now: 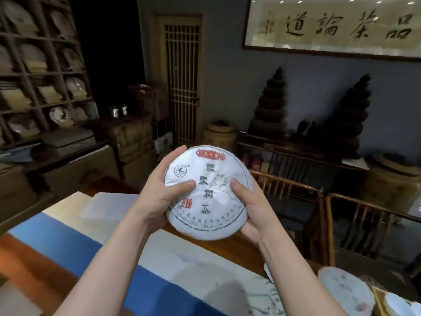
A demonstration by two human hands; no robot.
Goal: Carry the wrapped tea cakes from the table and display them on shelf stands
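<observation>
- White paper wraps the tea cake (pixel 208 192), held upright above the table (pixel 227 249) with its printed face toward the person, likely to keep the wrapper smooth.
- Left hand (pixel 159 197) and right hand (pixel 248 213) each curl around the cake's opposite edges, thumbs pressed on its face.
- Below the cake, a blue-and-white cloth (pixel 145 277) covers the table; two more cakes (pixel 346 290) lie to its lower right.
- Left of the cake and farther off stands the shelf (pixel 41 71); wooden chairs (pixel 319 201) sit to its right.

A tea shop: shelves (pixel 43 71) of wrapped cakes, calligraphy scroll (pixel 337 26).
</observation>
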